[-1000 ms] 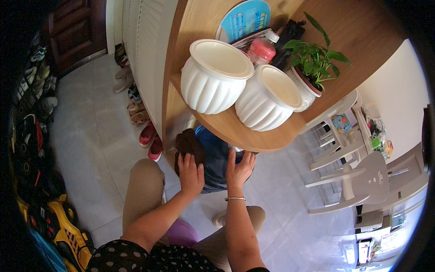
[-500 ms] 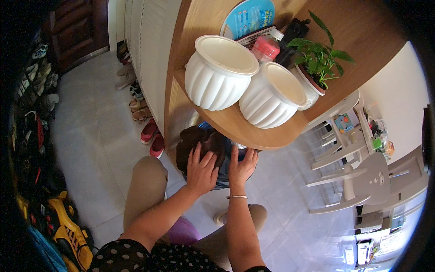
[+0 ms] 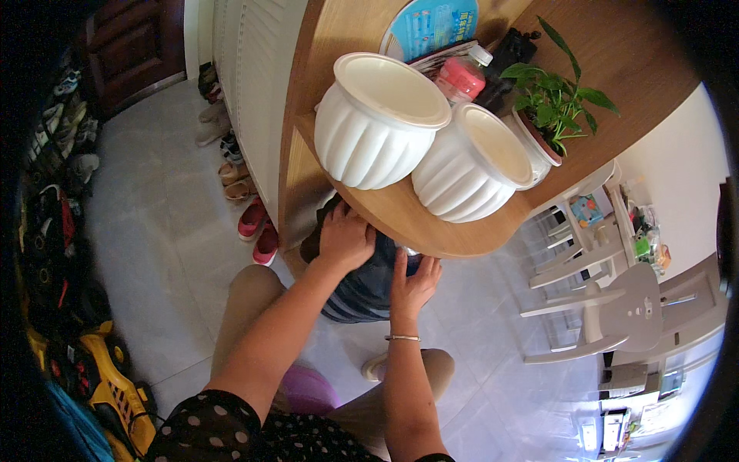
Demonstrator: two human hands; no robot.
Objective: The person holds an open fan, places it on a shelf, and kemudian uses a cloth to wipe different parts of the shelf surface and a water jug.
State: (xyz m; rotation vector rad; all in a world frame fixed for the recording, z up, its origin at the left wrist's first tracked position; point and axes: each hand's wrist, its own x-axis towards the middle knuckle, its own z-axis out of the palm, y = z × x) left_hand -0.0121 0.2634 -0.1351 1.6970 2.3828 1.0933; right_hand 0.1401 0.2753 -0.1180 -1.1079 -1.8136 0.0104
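Below a rounded wooden shelf [image 3: 443,245] stands a dark, bulky bag-like thing [image 3: 356,289] with creased sides; its top is partly hidden by the shelf and my hands. My left hand [image 3: 345,240] is bent over its top, at a dark brown, soft-looking piece [image 3: 310,245] whose kind I cannot make out. The left fingertips are partly hidden. My right hand [image 3: 416,286] grips the bag's right edge, thumb towards the left and fingers on the far side. A small shiny, pale thing [image 3: 409,251] shows just beyond the right fingers.
On the shelf stand two white ribbed pots [image 3: 377,127], a bottle with a pink label [image 3: 462,75] and a potted plant [image 3: 550,115]. Red shoes [image 3: 265,242] line the cabinet. A yellow toy truck [image 3: 119,385] is at the lower left, white chairs [image 3: 616,308] at the right.
My left hand has moved up and slightly right, closer under the shelf, and the brown piece is now mostly covered. More of the dark side shows. The right hand has barely moved.
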